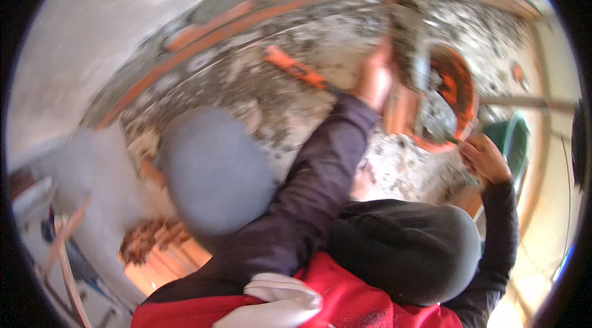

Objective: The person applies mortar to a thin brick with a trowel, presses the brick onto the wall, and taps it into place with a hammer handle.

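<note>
My left hand grips the left side of an orange brick, which stretches away from me. Grey mortar coats the far part of that brick, and motion smears its outline. In my right hand is a trowel, its blade carrying grey mortar beside the brick. Right under the blade stands an orange bucket with mortar smeared on its inner wall. To the left of my left hand, an orange-handled tool lies on the ground; its far end is hidden by my sleeve.
A low brick wall with grey joints curves along the far side. At the right are a green bucket and a wooden pole. Stacked bricks stand at lower left. My knees frame the mortar-splattered floor.
</note>
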{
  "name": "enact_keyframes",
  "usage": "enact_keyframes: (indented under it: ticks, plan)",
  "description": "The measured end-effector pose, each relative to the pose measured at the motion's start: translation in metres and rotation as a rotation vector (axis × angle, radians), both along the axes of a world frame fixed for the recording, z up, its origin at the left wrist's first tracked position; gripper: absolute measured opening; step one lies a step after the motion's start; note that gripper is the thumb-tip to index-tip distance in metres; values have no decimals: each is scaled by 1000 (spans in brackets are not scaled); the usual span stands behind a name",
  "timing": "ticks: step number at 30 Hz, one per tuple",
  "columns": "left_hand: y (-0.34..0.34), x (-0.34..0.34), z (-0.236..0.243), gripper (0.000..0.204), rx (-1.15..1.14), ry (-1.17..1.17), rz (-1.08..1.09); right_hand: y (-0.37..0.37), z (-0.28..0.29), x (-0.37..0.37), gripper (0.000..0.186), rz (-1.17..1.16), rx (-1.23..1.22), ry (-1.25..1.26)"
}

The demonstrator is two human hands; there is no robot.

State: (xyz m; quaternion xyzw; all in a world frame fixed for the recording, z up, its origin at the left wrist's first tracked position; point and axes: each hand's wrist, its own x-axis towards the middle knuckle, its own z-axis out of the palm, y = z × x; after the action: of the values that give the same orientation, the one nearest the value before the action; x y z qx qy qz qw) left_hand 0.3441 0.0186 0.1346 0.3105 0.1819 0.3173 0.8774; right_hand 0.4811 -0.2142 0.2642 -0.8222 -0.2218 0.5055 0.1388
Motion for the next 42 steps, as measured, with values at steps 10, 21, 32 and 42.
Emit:
enact_keyframes:
  ticks: [10,21,32,42]
  plan:
    - [-9,17,38,49,-358,-262,-36,-37,76,-80,24,-580,353,-202]
    - [-30,31,47,52,-346,-352,-9,-22,71,-114,33,86,299,-690]
    - [-15,23,52,54,-473,-343,-117,-25,94,-86,21,-77,337,-747]
    - [-3,17,48,59,-394,-413,-175,-43,83,-106,28,206,371,-815]
